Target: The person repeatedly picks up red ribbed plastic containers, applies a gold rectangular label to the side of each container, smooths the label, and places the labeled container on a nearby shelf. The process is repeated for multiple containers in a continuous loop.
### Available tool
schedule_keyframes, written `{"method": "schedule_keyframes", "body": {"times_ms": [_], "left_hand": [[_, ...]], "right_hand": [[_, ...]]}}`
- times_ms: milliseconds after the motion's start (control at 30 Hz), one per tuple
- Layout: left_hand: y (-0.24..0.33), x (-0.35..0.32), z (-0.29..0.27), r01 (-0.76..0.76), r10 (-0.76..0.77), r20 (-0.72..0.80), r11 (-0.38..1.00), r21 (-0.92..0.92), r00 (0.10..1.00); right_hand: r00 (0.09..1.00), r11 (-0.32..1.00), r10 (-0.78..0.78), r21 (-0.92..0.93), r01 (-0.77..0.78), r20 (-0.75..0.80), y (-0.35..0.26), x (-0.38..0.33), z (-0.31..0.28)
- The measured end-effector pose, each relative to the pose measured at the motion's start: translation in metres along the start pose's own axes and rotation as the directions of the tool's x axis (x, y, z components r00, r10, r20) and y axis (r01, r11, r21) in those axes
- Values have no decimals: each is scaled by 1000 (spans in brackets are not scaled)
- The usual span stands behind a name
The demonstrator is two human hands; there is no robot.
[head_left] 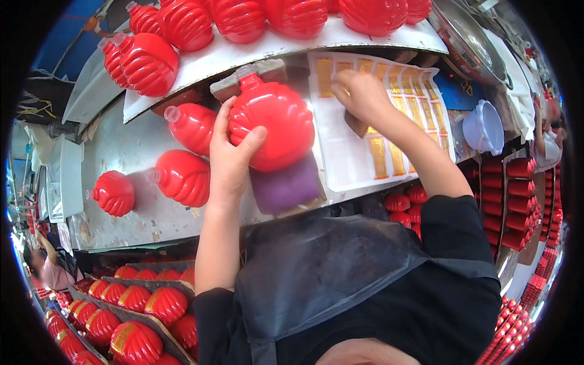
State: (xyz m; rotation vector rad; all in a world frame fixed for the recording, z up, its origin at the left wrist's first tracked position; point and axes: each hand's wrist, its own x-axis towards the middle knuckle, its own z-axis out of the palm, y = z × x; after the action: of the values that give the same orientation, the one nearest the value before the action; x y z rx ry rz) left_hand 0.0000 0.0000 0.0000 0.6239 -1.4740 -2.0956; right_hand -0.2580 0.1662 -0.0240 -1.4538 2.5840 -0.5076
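Observation:
A glossy red round bottle (281,125) with swirled ridges and a clear neck leans on a grey support. My left hand (232,143) grips its left side, thumb across the front. Just below the bottle is a purple pad (286,187). My right hand (363,97) is closed over a white sheet (344,176) with rows of gold stickers (378,159). A brown flat piece (355,125) shows under that palm, apparently held there; what the fingertips pinch is hidden. Left of the held bottle, several similar red bottles (182,177) lie on the metal table.
Along the back, a white shelf (316,38) carries a row of red bottles (237,18). To the right stand a light-purple bucket (483,128) and a large metal pan (471,39). Crates of red bottles (134,344) sit lower left, stacked red items (517,204) at right.

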Motion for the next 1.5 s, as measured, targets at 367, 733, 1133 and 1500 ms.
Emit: {"method": "schedule_keyframes", "body": {"times_ms": [367, 733, 1133, 1500], "left_hand": [[-10, -13, -3, -107, 131, -74, 958, 267, 989], [-38, -34, -13, -333, 453, 95, 482, 810, 886], [-15, -27, -13, -175, 216, -43, 877, 448, 975], [-3, -17, -14, -171, 183, -7, 929, 328, 983]], "right_hand": [[952, 900, -72, -393, 191, 298, -33, -121, 35], [955, 955, -251, -120, 271, 161, -27, -168, 33], [982, 937, -170, 324, 134, 86, -12, -193, 11], [998, 740, -63, 670, 62, -24, -127, -32, -98]]}}
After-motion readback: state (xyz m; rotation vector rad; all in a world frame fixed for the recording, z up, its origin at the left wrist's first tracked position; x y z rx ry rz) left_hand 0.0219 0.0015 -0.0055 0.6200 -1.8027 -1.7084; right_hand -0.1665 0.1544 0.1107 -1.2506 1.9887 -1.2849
